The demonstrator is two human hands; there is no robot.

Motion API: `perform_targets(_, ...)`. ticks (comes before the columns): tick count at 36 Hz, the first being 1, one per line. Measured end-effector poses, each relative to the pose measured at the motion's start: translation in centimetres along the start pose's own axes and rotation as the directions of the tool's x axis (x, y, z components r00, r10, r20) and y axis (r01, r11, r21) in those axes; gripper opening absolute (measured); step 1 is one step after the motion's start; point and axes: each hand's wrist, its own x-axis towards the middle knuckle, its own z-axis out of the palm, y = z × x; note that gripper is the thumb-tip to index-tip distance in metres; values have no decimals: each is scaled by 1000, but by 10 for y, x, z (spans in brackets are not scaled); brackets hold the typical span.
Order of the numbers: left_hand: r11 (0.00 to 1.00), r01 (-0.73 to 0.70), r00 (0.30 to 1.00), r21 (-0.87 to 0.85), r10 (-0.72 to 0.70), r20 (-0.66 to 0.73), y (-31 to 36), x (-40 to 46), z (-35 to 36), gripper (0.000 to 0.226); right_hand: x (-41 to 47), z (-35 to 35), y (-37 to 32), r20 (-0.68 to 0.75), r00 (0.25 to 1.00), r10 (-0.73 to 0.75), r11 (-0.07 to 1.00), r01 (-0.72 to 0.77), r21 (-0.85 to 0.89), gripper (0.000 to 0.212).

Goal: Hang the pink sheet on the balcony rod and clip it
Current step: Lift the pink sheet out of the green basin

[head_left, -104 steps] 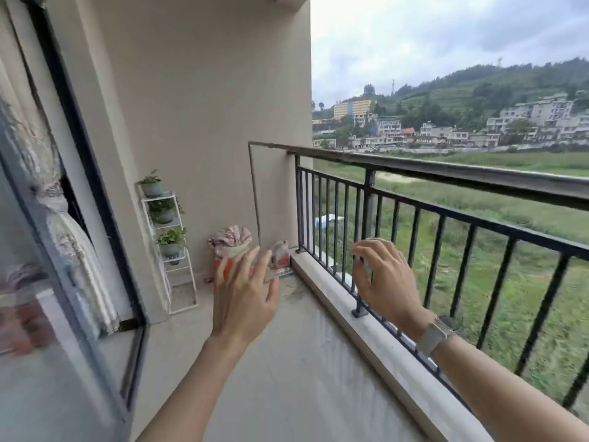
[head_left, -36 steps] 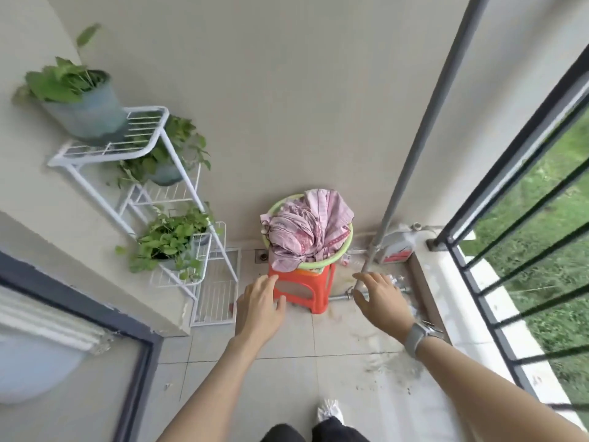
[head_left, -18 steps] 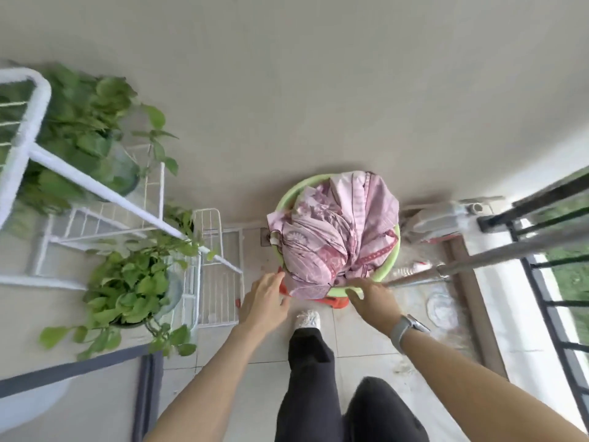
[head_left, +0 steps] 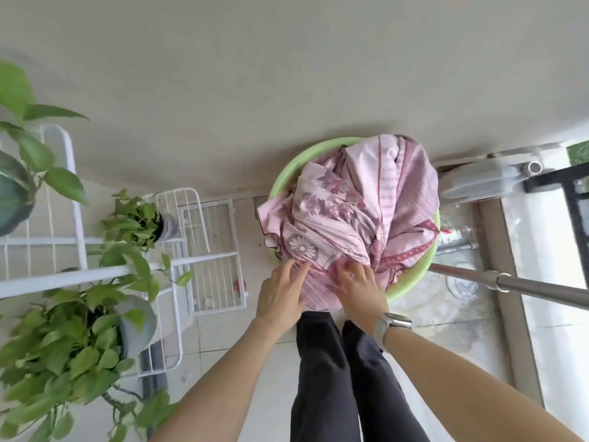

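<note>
The beige wall (head_left: pixel 223 74) fills the top of my view, and the tiled floor (head_left: pixel 446 330) runs below it. On my left a white wire plant stand (head_left: pixel 76 275) carries potted green plants (head_left: pixel 70 342) on its tiers, leaves spilling over the rails. A metal rod (head_left: pixel 526 283) slants in from the right edge, and beyond it a pale jug (head_left: pixel 478 183) lies on its side near the foot of the dark railing (head_left: pixel 573 186).

Against the wall sits a light green basin (head_left: pixel 283 183) with the pink sheet (head_left: pixel 360 215) heaped inside — bunched high, patterned with mauve flowers and stripes, one edge with a dark red border draped over the rim on the right (what the basin stands on is hidden from here).

My black trousers (head_left: pixel 334 378) show straight below the basin.

Both arms reach forward and down. My left hand (head_left: pixel 280 295) lies palm down on the near fold of the sheet, fingers loosely spread, the grip open and holding nothing that I can see. My right hand (head_left: pixel 360 285), a watch (head_left: pixel 393 327) on its wrist, presses into the cloth just beside it — its fingertips sink among the folds, so I cannot tell whether that grip has closed on fabric.
</note>
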Motion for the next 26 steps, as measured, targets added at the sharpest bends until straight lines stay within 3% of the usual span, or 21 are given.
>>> perform_targets(3,1000,-2,999,-9,2,-46,-3,5,-1,64,-1,-4,2,-55,998,-32,986,40,162,26)
perform_targets(8,979,-121,974,-167,84,-209,3,16,-23,29,-16,-50,2,-99,995,19,857,35,514,9)
perform_targets(12,889,-178,968,-423,82,-236,31,19,-75,21,-26,-114,-1,-187,982,34,734,102,672,14)
perform_targets(14,839,-188,967,-511,66,-248,45,19,-107,19,-31,-155,-3,-249,968,37,704,151,694,21)
perform_targets(18,770,-333,913,-543,120,-390,81,14,-196,13,-54,-252,-5,-333,942,28,652,235,721,14)
perform_targets(21,740,-443,861,-506,195,-469,114,1,-272,11,-94,-333,-11,-312,947,-70,544,298,784,31)
perform_targets(24,715,-540,786,-444,241,-569,146,-21,-345,9,-139,-400,-21,-390,897,-208,612,430,664,54)
perform_targets(26,693,-602,718,-396,253,-649,168,-41,-394,9,-163,-440,-27,-484,838,-251,707,500,499,54)
